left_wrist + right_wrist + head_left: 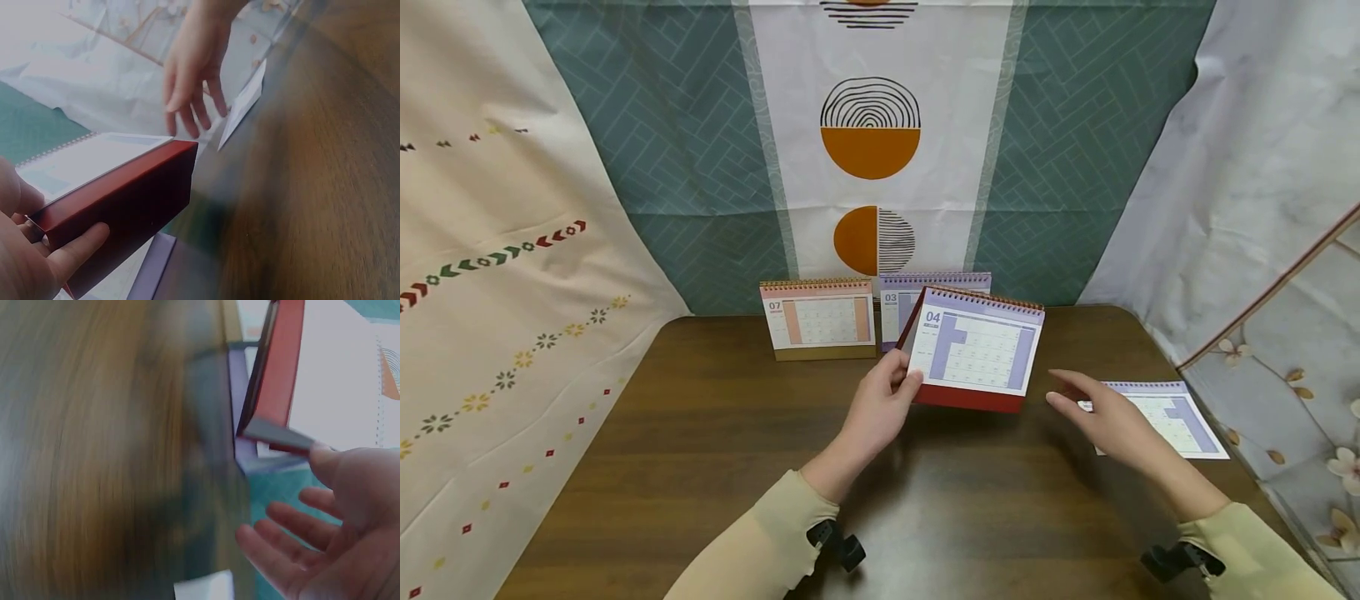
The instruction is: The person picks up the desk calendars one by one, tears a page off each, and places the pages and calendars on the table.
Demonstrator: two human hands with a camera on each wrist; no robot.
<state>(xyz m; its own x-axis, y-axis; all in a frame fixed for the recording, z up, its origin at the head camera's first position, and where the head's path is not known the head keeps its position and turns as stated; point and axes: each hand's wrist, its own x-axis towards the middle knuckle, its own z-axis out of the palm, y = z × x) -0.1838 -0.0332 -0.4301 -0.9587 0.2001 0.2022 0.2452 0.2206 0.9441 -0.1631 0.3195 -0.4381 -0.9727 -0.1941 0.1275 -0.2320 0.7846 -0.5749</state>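
My left hand (882,398) grips the lower left corner of a red-based desk calendar (977,346) with an "04" page, tilted and raised off the table. In the left wrist view, fingers (78,253) lie against the underside of its red base (125,187). My right hand (1108,421) is in the air to the right of that calendar, fingers loosely bent and holding nothing. Beneath and beyond it, a loose purple calendar sheet (1180,425) lies flat on the table. From the right wrist view, the thumb appears close to the calendar's edge; contact is unclear there.
An orange "07" calendar (823,321) on a tan base stands at the back of the wooden table (715,467). Beside it a purple "03" calendar (891,312) is partly hidden by the held one. Patterned cloths (700,167) hang behind and at both sides.
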